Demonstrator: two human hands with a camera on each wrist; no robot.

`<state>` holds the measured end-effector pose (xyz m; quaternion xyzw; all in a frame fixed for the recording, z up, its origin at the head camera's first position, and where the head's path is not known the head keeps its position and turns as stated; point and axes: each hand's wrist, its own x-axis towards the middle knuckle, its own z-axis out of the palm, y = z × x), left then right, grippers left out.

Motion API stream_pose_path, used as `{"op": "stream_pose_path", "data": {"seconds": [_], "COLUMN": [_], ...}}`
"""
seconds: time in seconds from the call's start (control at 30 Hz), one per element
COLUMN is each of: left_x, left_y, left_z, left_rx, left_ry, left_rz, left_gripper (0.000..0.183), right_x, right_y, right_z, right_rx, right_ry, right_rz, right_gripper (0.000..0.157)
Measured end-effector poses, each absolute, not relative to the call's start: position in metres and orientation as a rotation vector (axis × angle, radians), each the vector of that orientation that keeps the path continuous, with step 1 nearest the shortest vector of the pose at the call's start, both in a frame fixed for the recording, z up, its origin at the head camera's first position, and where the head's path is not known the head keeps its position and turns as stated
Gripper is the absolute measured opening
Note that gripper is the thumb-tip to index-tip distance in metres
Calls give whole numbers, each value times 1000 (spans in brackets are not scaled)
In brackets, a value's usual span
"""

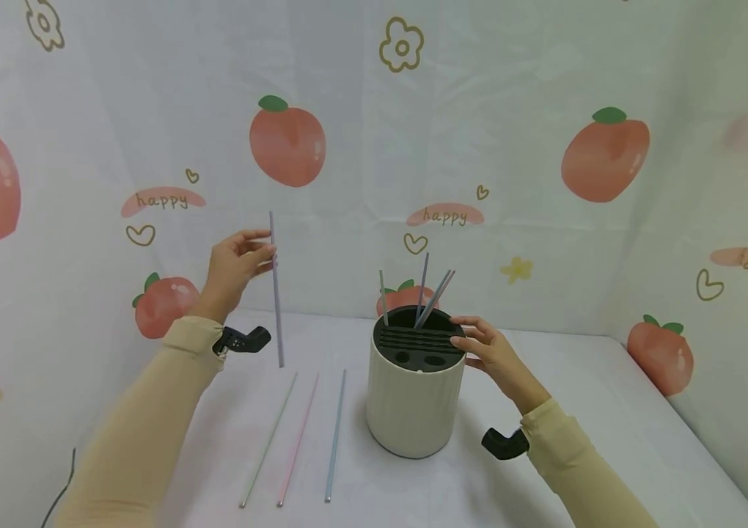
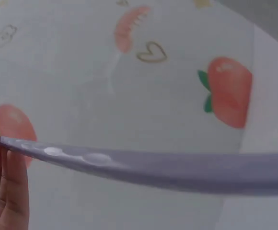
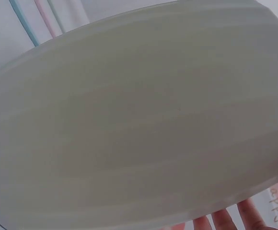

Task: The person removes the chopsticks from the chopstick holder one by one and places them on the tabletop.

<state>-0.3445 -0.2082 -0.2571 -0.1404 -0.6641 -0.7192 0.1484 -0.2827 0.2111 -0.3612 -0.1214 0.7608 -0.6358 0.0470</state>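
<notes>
Beside the table's [image 1: 611, 411] back edge, four sticks [image 1: 422, 290] already stand in the holder [image 1: 413, 400] steadied by the right hand's [image 1: 493, 356] relaxed fingers, the left hand [image 1: 235, 268] pinches a fifth, lilac stick [image 1: 276, 293] upright, and three more sticks [image 1: 301, 433] lie near the front edge.

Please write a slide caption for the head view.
Left hand holds a straw; right hand steadies the holder.

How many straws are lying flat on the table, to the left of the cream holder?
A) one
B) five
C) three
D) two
C: a green straw, a pink straw and a blue straw lie side by side on the table, left of the cream holder; the purple straw is held upright by the left hand.
</notes>
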Motion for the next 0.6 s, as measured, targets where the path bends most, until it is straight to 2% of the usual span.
{"op": "stream_pose_path", "data": {"seconds": [0.1, 0.27, 0.6], "left_x": [-347, -343, -330], "left_y": [-227, -253, -270], "left_z": [-298, -363, -437], "left_rx": [-312, -150, 104], "left_ry": [-2119, -2443, -2775], "left_rz": [-1986, -1861, -1794], "left_gripper": [24, 44, 38], "right_x": [-283, -283, -282], "right_y": [211, 211, 211], "right_z": [-361, -361, -361], "right_rx": [-368, -371, -360], "right_ry": [2321, 2302, 2312], "right_rz": [-1938, -1944, -1949], "right_gripper": [52, 52, 51]}}
